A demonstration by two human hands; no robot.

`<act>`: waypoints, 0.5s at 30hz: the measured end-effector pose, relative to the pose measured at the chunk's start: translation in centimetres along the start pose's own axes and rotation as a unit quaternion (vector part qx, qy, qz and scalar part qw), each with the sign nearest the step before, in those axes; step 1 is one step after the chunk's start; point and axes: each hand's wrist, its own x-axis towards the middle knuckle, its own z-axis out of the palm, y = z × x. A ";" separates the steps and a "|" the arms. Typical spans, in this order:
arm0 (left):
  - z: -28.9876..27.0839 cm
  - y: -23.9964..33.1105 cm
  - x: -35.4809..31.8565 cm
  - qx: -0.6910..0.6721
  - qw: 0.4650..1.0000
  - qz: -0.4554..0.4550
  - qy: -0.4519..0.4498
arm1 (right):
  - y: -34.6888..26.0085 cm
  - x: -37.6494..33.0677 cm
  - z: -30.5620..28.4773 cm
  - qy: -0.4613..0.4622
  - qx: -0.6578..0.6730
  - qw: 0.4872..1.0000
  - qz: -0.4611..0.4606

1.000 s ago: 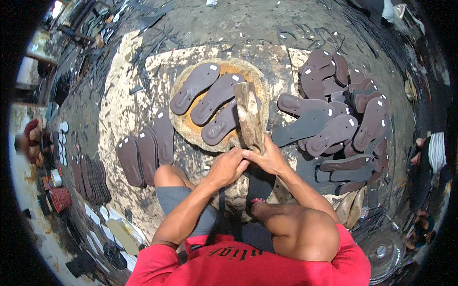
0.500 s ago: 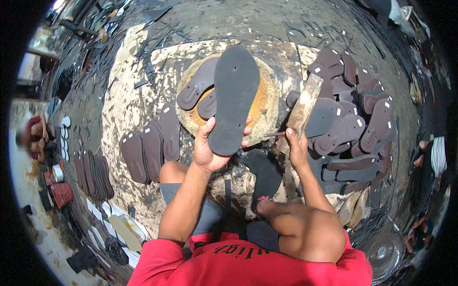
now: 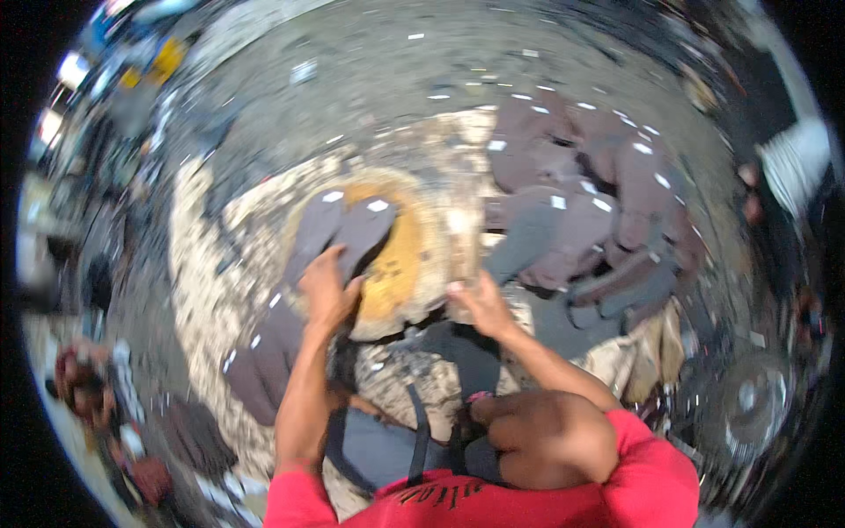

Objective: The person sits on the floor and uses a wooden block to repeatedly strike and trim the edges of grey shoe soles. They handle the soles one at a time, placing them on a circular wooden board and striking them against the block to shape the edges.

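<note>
My left hand (image 3: 327, 290) is around the lower end of a dark brown sandal sole (image 3: 368, 227), thumb on one side and fingers on the other. A second brown sole (image 3: 317, 224) lies beside it, and both rest over the round wooden block (image 3: 409, 264). Each bears a small white tag near its far end. At the block's right edge, my right hand (image 3: 484, 306) is closed on a rough, pale piece of wood (image 3: 463, 233), blurred by motion. Whether the thin rod is still in that hand cannot be made out.
A large heap of brown and grey soles (image 3: 598, 202) lies to the right. More soles (image 3: 264, 361) lie at the near left, with another stack (image 3: 198, 431) beyond. Under the block is a stained pale sheet (image 3: 202, 290). A fan (image 3: 757, 396) stands at the lower right.
The sole in my left hand has come down onto the block, turned from its black underside to its brown side. My right hand and the wood have moved left. The view has shifted.
</note>
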 end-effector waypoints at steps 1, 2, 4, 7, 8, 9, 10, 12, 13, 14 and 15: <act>-0.2 -0.6 0.0 -0.048 0.999 -0.003 0.000 | 0.3 0.3 0.0 -0.011 -0.015 0.999 -0.036; -0.1 -1.0 0.1 -0.055 0.997 0.037 0.041 | 0.5 0.9 0.2 0.010 -0.042 0.999 0.021; -1.3 -2.9 1.0 -0.073 0.982 0.077 0.159 | 0.5 1.6 0.3 0.017 -0.006 0.998 -0.060; -3.1 -5.3 2.0 0.040 0.996 -0.062 0.055 | -0.4 2.0 1.3 -0.020 0.038 0.999 -0.026; -3.7 -5.2 2.5 0.010 0.997 -0.047 0.066 | -0.7 2.2 1.6 -0.025 0.047 0.996 -0.066; -3.7 -4.3 3.2 -0.028 0.996 -0.061 0.051 | -0.7 2.5 1.9 -0.026 0.020 0.999 -0.041; -4.2 -2.6 3.3 -0.057 0.993 -0.097 0.027 | -0.8 2.8 2.2 -0.022 0.013 0.999 -0.031; -4.1 3.3 4.5 -0.200 0.975 -0.083 0.040 | -0.3 3.6 2.7 -0.027 -0.012 0.999 -0.021; -4.2 7.0 5.1 -0.192 0.979 0.018 0.061 | 0.2 4.0 2.6 -0.049 -0.013 0.999 -0.013; -4.0 10.9 5.5 -0.335 0.942 0.020 0.023 | 0.6 4.6 3.1 -0.025 -0.059 0.998 -0.009; -4.2 14.2 6.0 -0.347 0.935 0.076 -0.006 | 1.1 4.7 2.7 -0.070 -0.094 0.991 0.067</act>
